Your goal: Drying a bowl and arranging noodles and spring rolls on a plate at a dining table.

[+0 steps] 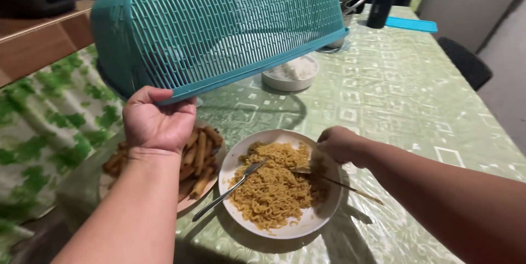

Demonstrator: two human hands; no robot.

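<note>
Worktop (394, 89), covered by a green patterned cloth, fills most of the frame. Teal mesh food cover (219, 23) sits in the upper left, tilted up on its far edge, near rim raised over the dishes. Left hand (156, 124) grips that near rim, fingers curled under, thumb on top. White plate of noodles (323, 212) sits lower centre, with a fork (230, 190) resting in it, handle pointing lower left. A plate of fried sticks (200, 160) lies just left of it, partly hidden behind the left wrist. A small bowl of rice (293, 72) sits under the raised cover, upper centre. Right hand (339, 143) is closed on a thin utensil (345, 186) at the plate's right rim; which kind, cannot tell. Judgement: keep the cover held high and steady so its rim clears the food; work the utensil with short strokes toward the plate's centre so noodles stay on it.
</note>
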